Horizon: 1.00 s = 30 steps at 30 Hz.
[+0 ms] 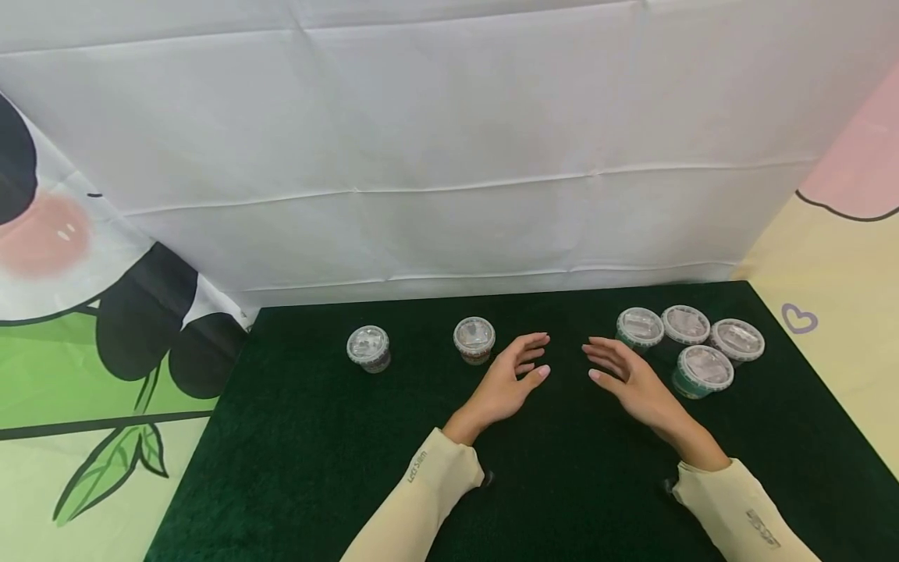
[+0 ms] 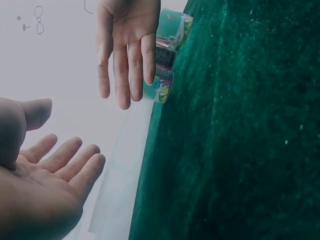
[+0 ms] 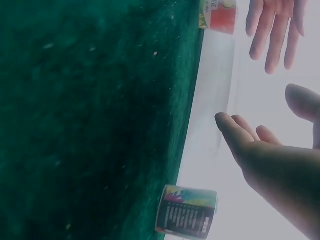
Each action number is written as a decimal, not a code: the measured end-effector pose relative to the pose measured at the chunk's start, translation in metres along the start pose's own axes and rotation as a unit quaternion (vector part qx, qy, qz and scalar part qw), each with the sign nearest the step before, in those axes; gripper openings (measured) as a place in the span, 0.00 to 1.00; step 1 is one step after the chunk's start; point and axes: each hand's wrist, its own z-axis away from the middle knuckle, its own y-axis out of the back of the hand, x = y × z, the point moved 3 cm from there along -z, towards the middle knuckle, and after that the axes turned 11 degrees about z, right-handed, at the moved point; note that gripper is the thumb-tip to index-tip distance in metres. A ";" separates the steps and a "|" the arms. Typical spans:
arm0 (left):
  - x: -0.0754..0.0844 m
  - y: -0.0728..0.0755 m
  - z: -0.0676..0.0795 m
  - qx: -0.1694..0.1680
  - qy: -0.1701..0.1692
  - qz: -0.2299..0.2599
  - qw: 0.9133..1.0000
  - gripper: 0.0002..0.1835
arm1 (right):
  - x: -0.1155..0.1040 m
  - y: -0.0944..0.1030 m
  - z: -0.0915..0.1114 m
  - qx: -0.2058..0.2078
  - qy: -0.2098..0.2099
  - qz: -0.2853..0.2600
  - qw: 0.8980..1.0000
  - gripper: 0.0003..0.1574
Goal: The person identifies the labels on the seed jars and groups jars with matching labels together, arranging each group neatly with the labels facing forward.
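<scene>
Both hands hover over a dark green cloth, palms facing each other with a gap between them. The left hand (image 1: 502, 384) has loosely extended fingers and holds nothing. Just beyond it stands a small lidded tub (image 1: 474, 339) with a reddish label, and a second lidded tub (image 1: 368, 348) is farther left. My right hand (image 1: 634, 384), also holding nothing, has relaxed fingers near a cluster of several lidded tubs. The closest of these are a teal-labelled tub (image 1: 640, 328) behind the fingers and another teal tub (image 1: 702, 371) to the right.
Two more lidded tubs (image 1: 685, 324) (image 1: 737, 340) complete the right-hand cluster. A white sheet (image 1: 449, 156) hangs behind the green table (image 1: 302, 468). Printed cloths with cartoon patterns (image 1: 161, 351) flank the left and right sides.
</scene>
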 end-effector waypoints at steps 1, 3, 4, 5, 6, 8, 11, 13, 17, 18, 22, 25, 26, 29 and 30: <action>-0.001 -0.001 -0.001 0.000 0.001 -0.002 1.000 0.27 | 0.001 0.001 0.001 0.001 -0.001 -0.001 1.000 0.36; -0.003 -0.004 -0.002 -0.002 0.004 -0.003 1.000 0.27 | 0.004 0.002 0.003 0.002 -0.005 -0.001 1.000 0.36; -0.004 -0.005 -0.003 -0.003 0.005 -0.003 1.000 0.27 | 0.005 0.002 0.004 0.002 -0.007 -0.001 1.000 0.37; -0.005 -0.007 -0.004 -0.004 0.007 -0.002 1.000 0.27 | 0.006 0.003 0.006 0.002 -0.009 0.001 1.000 0.37; -0.005 -0.008 -0.004 -0.004 0.010 -0.003 1.000 0.27 | 0.007 0.004 0.007 0.002 -0.011 0.003 1.000 0.37; -0.007 -0.010 -0.006 -0.005 0.014 -0.006 1.000 0.27 | 0.010 0.006 0.009 0.004 -0.016 0.007 1.000 0.37; -0.010 -0.014 -0.009 -0.007 0.022 -0.011 1.000 0.27 | 0.014 0.010 0.013 0.006 -0.019 0.013 1.000 0.37; -0.012 -0.016 -0.012 -0.007 0.025 -0.014 1.000 0.28 | 0.015 0.012 0.015 0.008 -0.020 0.015 1.000 0.36; -0.016 -0.020 -0.016 -0.008 0.030 -0.016 0.999 0.28 | 0.018 0.016 0.020 0.012 -0.027 0.018 0.999 0.36; -0.016 -0.021 -0.017 -0.009 0.031 -0.018 0.999 0.28 | 0.019 0.016 0.020 0.013 -0.030 0.018 0.999 0.36; -0.018 -0.025 -0.020 -0.010 0.039 -0.026 0.999 0.28 | 0.023 0.019 0.023 0.018 -0.044 0.020 0.999 0.36; -0.018 -0.027 -0.022 -0.011 0.046 -0.030 0.998 0.28 | 0.028 0.020 0.025 0.020 -0.058 0.025 0.998 0.36; -0.018 -0.028 -0.023 -0.013 0.047 -0.031 0.998 0.28 | 0.029 0.021 0.026 0.023 -0.061 0.029 0.997 0.36; -0.018 -0.031 -0.025 -0.017 0.046 -0.034 0.998 0.29 | 0.033 0.023 0.028 0.033 -0.068 0.036 0.996 0.35; -0.019 -0.031 -0.026 -0.017 0.047 -0.036 0.998 0.29 | 0.033 0.023 0.029 0.037 -0.068 0.038 0.996 0.35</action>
